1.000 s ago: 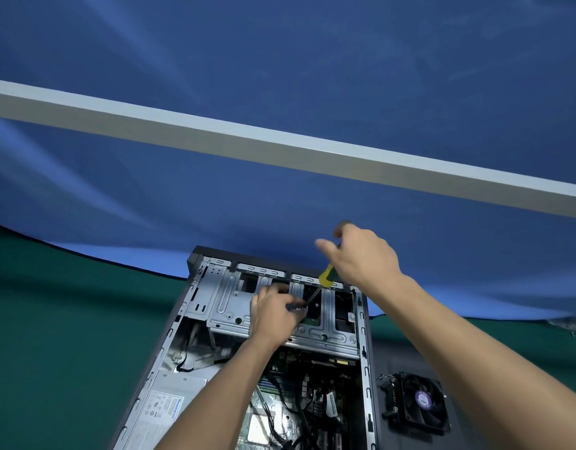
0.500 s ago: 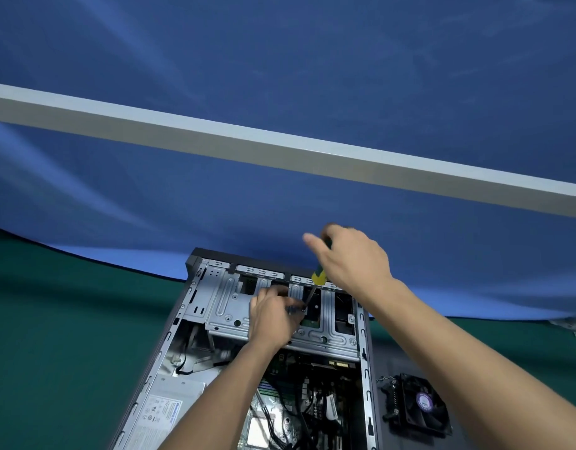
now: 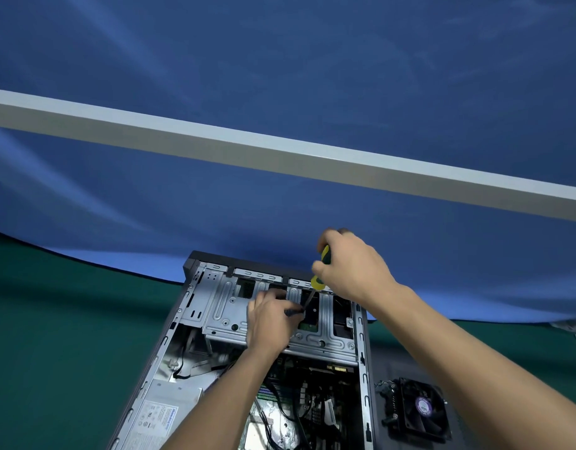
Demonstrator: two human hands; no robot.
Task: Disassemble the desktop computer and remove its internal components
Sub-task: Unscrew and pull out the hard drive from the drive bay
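On the left, the green bench (image 3: 52, 352) carried the open computer case (image 3: 169, 345), which lay on its side with its inside facing up. A grey power supply (image 3: 163, 414) with a label sat in the near left corner of the case, and black cables (image 3: 289, 414) ran over the green circuit board (image 3: 263, 433) beside it. Further back, a silver metal drive cage (image 3: 225, 306) spanned the far end of the case. The left hand (image 3: 270, 323) rested on this cage with its fingers curled, pinching the lower end of the screwdriver shaft near the tip. The screwdriver (image 3: 319, 280), with a yellow and dark green handle, stood tilted above the cage, its tip down at a dark opening. The right hand (image 3: 351, 267) gripped the handle from above, fingers wrapped round it. To the right of the case, apart from it, a black cooling fan (image 3: 419, 410) with a purple centre label lay on the bench. Behind everything hung a blue cloth (image 3: 280, 60), crossed by a pale grey bar (image 3: 280, 157).
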